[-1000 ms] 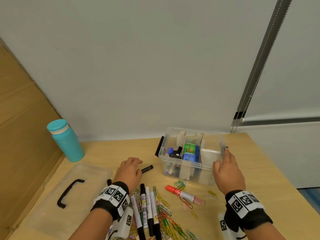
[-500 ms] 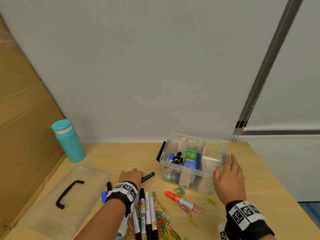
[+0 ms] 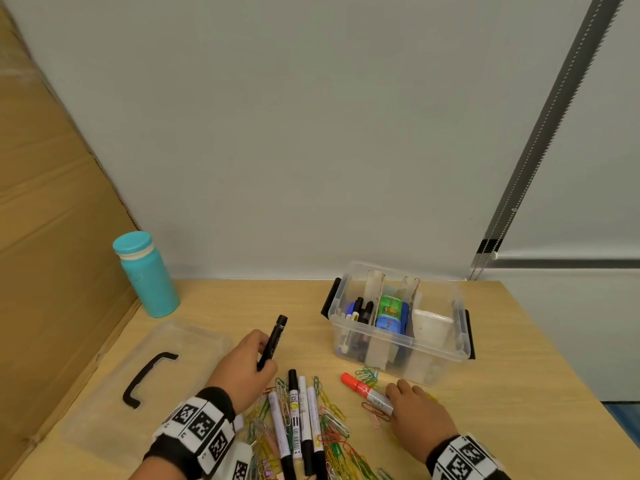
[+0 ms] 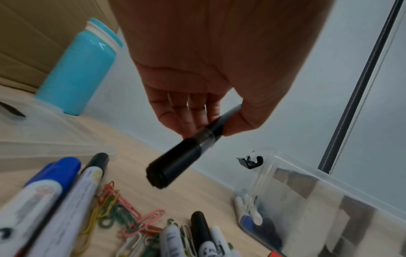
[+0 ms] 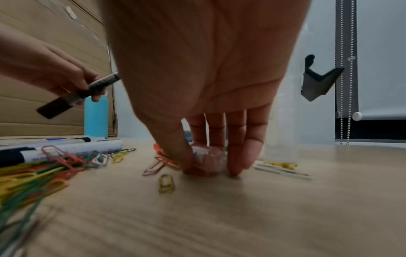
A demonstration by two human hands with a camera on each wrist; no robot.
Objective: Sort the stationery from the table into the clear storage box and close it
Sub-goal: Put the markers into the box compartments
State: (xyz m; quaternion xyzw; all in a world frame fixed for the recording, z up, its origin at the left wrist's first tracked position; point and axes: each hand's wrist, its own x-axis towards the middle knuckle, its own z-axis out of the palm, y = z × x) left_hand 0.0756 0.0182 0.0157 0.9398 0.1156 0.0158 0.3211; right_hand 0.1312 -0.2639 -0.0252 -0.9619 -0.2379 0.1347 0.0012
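Note:
The clear storage box stands open at the right rear of the table, with markers, a green-and-blue item and a white block in its compartments. My left hand holds a black marker lifted off the table, pinched between thumb and fingers. My right hand is down on the table in front of the box, its thumb and fingers closing round the clear end of the red-capped marker, seen close in the right wrist view. Several markers and a heap of coloured paper clips lie between my hands.
The clear lid with a black handle lies flat at the left. A teal bottle stands behind it, next to a cardboard wall. A blue-capped marker lies under my left wrist. The box's black latches hang open.
My left hand has lifted the black marker off the table. My right hand has left the box's side and come down onto the red-capped marker.

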